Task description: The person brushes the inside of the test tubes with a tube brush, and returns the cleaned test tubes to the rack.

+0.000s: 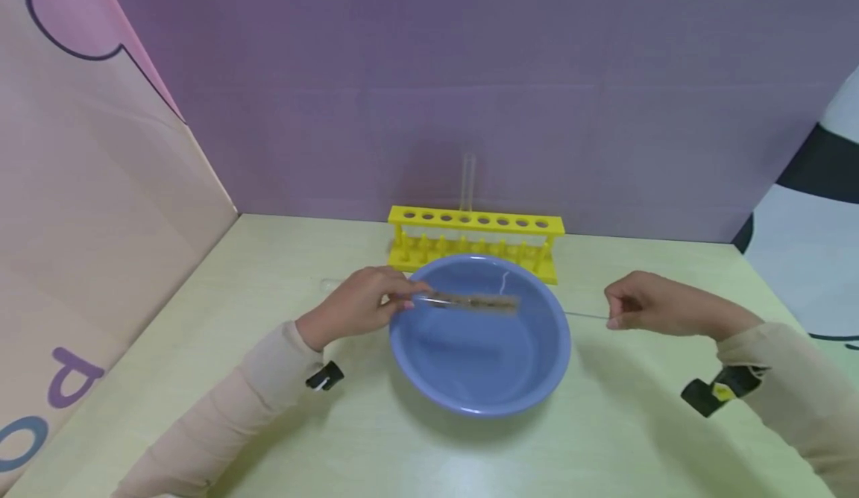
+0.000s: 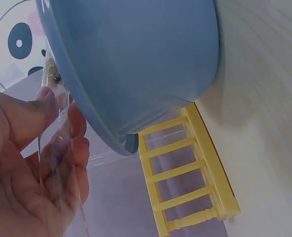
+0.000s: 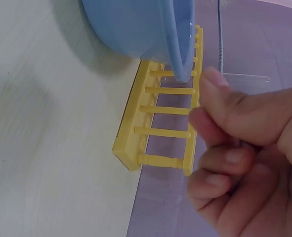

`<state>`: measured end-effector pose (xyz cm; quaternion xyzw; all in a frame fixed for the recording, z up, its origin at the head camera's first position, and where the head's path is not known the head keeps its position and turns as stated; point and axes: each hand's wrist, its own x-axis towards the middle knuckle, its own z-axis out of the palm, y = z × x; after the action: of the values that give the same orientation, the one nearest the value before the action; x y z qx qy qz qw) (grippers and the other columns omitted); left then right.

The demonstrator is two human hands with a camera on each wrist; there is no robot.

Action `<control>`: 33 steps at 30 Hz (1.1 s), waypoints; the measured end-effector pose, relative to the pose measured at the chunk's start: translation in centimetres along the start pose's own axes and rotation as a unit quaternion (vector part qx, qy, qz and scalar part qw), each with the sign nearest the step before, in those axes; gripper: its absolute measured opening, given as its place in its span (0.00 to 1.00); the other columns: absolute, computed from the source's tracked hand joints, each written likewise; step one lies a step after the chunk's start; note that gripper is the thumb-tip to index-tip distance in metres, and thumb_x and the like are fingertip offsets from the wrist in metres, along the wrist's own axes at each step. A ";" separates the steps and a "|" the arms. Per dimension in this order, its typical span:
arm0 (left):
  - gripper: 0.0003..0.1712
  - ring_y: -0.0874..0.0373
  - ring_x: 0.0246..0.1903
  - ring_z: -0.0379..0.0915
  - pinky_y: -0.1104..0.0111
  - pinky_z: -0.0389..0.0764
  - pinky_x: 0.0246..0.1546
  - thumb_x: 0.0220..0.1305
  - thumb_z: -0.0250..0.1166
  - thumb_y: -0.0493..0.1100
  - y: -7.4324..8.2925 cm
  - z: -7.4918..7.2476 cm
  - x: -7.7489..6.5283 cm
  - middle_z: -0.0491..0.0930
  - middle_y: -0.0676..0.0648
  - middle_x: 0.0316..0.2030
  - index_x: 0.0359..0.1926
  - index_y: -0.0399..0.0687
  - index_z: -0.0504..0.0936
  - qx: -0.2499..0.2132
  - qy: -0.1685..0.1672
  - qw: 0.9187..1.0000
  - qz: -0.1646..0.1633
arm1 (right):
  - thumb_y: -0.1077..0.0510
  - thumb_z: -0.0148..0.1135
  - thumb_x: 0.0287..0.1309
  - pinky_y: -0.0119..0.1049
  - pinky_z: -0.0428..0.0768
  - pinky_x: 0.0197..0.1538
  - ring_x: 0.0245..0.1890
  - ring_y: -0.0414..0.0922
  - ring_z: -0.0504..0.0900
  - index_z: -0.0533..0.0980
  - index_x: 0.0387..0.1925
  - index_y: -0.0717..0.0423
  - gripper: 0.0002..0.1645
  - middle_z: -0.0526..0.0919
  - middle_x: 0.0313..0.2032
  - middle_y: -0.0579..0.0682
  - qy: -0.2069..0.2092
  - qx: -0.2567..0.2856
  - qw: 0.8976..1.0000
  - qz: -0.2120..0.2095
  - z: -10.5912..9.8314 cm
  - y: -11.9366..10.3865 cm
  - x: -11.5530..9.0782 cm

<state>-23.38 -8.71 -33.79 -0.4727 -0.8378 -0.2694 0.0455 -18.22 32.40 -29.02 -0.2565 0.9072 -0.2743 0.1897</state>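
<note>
Head view, from the left: my left hand (image 1: 365, 300) grips a clear tube (image 2: 61, 133), lying nearly level above the near-left part of a blue basin (image 1: 470, 379). Bristles of a brush (image 1: 493, 303) show at the tube's right-hand end; how deep they sit, I can't tell. Behind the basin, a yellow rack (image 1: 476, 220) holds a second tube (image 1: 467, 183) upright. Farther right, my right hand (image 1: 661, 304) pinches the brush's thin wire handle (image 1: 585, 315) between thumb and finger, the other fingers curled. I judge that a sideways push could bend that wire or knock the tube on the basin's rim; were the tube wet, a hard tug might slip it from my fingers.
</note>
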 end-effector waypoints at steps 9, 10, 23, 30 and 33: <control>0.18 0.64 0.19 0.61 0.74 0.65 0.21 0.60 0.64 0.35 0.1 -0.4 -0.1 0.84 0.49 0.37 0.53 0.43 0.81 -0.034 -0.025 0.998 -0.037 | 0.67 0.66 0.52 0.28 0.63 0.21 0.17 0.29 0.59 0.67 0.18 0.49 0.19 0.60 0.16 0.35 0.108 -0.123 0.986 -0.039 1.1 -0.2 -0.6; 0.18 0.64 0.19 0.61 0.74 0.65 0.21 0.61 0.64 0.35 0.1 -0.4 -0.1 0.84 0.48 0.39 0.52 0.43 0.81 -0.039 -0.029 0.998 -0.042 | 0.67 0.66 0.51 0.27 0.63 0.20 0.17 0.29 0.59 0.66 0.18 0.48 0.19 0.59 0.15 0.35 0.118 -0.136 0.983 -0.042 1.2 -0.2 -0.6; 0.16 0.65 0.18 0.58 0.75 0.63 0.20 0.62 0.63 0.35 -0.1 -0.6 -0.2 0.84 0.45 0.43 0.52 0.42 0.82 -0.069 -0.047 0.994 -0.065 | 0.69 0.70 0.46 0.29 0.65 0.23 0.18 0.30 0.61 0.68 0.17 0.48 0.20 0.64 0.16 0.35 0.195 -0.233 0.952 -0.037 2.3 -0.6 -0.7; 0.17 0.65 0.18 0.59 0.74 0.64 0.20 0.62 0.63 0.36 -0.1 -0.8 -0.2 0.84 0.48 0.41 0.52 0.44 0.81 -0.070 -0.050 0.993 -0.076 | 0.71 0.69 0.44 0.33 0.72 0.25 0.20 0.34 0.67 0.71 0.17 0.51 0.17 0.71 0.18 0.39 0.239 -0.264 0.934 -0.017 2.9 -0.8 -0.6; 0.17 0.65 0.18 0.59 0.74 0.64 0.20 0.62 0.63 0.36 -0.2 -0.9 -0.2 0.84 0.49 0.37 0.53 0.44 0.81 -0.076 -0.053 0.992 -0.083 | 0.72 0.69 0.43 0.37 0.75 0.26 0.21 0.38 0.71 0.71 0.17 0.53 0.17 0.73 0.19 0.41 0.252 -0.277 0.927 -0.009 3.2 -1.0 -0.6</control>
<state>-23.59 -9.43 -33.22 -0.4177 -0.8521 -0.3099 -0.0580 -15.81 30.79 -30.75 -0.2300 0.9625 -0.0699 -0.1258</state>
